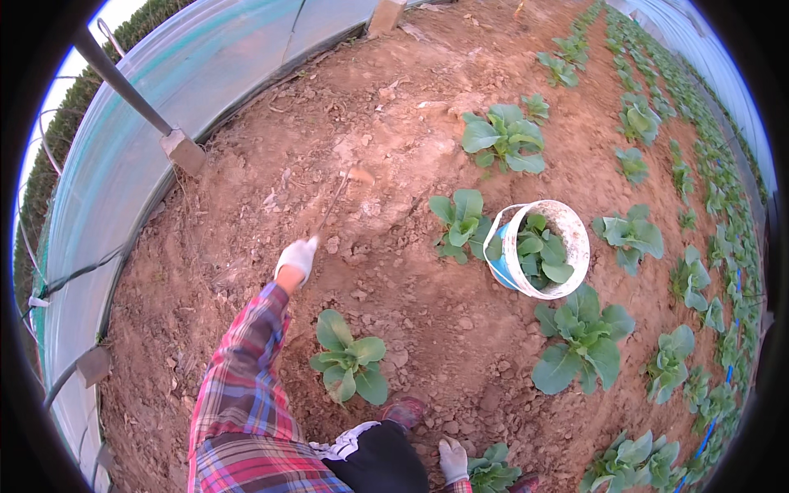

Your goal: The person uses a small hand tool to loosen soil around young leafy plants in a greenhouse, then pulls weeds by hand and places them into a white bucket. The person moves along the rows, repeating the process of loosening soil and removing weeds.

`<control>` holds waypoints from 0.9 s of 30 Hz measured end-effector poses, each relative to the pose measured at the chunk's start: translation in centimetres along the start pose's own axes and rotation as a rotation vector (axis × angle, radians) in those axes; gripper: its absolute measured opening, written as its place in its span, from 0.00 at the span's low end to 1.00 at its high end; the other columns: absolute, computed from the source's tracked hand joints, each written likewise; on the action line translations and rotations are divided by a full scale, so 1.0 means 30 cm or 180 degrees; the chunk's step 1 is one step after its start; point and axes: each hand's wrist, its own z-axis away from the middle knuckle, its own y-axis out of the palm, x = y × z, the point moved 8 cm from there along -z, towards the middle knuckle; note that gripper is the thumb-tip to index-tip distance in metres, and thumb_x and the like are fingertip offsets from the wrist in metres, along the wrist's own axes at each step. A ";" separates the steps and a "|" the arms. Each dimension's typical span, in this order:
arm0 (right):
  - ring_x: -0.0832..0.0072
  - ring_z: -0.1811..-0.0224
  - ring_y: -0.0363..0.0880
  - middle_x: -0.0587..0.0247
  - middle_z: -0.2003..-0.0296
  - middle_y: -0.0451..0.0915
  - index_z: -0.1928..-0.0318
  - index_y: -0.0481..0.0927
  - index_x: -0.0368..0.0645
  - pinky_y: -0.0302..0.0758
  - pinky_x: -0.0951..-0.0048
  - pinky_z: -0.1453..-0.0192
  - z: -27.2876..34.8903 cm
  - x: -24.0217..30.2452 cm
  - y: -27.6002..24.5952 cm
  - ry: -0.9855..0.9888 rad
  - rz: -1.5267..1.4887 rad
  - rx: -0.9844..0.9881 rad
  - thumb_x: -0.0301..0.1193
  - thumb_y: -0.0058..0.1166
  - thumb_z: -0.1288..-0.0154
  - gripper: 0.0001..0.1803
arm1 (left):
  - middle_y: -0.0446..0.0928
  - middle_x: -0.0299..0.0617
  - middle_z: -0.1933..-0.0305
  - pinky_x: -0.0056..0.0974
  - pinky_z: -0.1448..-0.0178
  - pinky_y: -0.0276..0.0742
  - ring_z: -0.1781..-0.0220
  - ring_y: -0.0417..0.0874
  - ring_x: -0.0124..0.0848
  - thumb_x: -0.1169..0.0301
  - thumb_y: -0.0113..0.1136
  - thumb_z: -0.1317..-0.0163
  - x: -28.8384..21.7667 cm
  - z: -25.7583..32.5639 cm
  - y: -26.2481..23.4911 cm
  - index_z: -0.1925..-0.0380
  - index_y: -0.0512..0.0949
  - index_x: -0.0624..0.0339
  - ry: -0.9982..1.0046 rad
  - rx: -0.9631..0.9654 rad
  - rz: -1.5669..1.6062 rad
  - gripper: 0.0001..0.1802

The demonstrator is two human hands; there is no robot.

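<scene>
My left hand (297, 258), in a white glove, is closed round the thin handle of a small hand hoe (333, 200). The hoe reaches up and away over bare soil, its blurred brownish head at the far end. Low in the view, my right hand (452, 458), also gloved, is close to the soil beside a leafy green plant (493, 471). Its fingers look loosely stretched, and nothing shows in them. Between my left arm and my shoe grows another leafy plant (351, 358).
A white and blue bucket (577, 238) holding cut leaves stands tilted at right, among leafy plants (585, 338). Rows of plants (713, 197) run along the right. Plastic sheeting (197, 74) curves along the left, with a metal pole (123, 82) set in a concrete block (182, 152).
</scene>
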 end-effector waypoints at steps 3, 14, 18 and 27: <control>0.75 0.75 0.80 0.56 0.68 0.81 0.52 0.75 0.30 0.74 0.75 0.67 0.014 0.006 -0.016 -0.0058 -0.0032 -0.0057 0.34 0.47 0.35 0.19 | 0.77 0.58 0.56 0.50 0.49 0.73 0.52 0.78 0.53 0.63 0.41 0.35 -0.068 -0.254 -0.072 0.53 0.75 0.59 -0.0530 -0.0148 0.0772 0.18; 0.74 0.74 0.80 0.52 0.65 0.80 0.53 0.76 0.30 0.74 0.75 0.67 0.025 0.109 -0.012 0.0223 -0.0029 -0.0061 0.35 0.47 0.35 0.19 | 0.74 0.54 0.46 0.48 0.42 0.70 0.42 0.74 0.49 0.51 0.41 0.35 -0.219 -0.295 -0.048 0.49 0.72 0.59 -0.1599 0.0378 0.1240 0.26; 0.72 0.72 0.81 0.52 0.64 0.80 0.53 0.76 0.30 0.75 0.74 0.65 -0.020 0.013 0.011 -0.0463 0.0695 -0.0194 0.36 0.47 0.35 0.20 | 0.74 0.52 0.46 0.47 0.44 0.73 0.44 0.76 0.47 0.58 0.40 0.34 -0.196 -0.230 -0.104 0.46 0.71 0.53 -0.1169 0.0505 0.0635 0.21; 0.75 0.73 0.80 0.57 0.67 0.81 0.50 0.74 0.31 0.74 0.75 0.70 0.009 -0.004 0.023 0.0275 -0.0137 -0.0021 0.36 0.46 0.35 0.21 | 0.73 0.58 0.51 0.47 0.51 0.77 0.52 0.79 0.50 0.68 0.42 0.35 -0.085 0.040 -0.009 0.50 0.71 0.59 -0.1105 0.0542 0.0514 0.15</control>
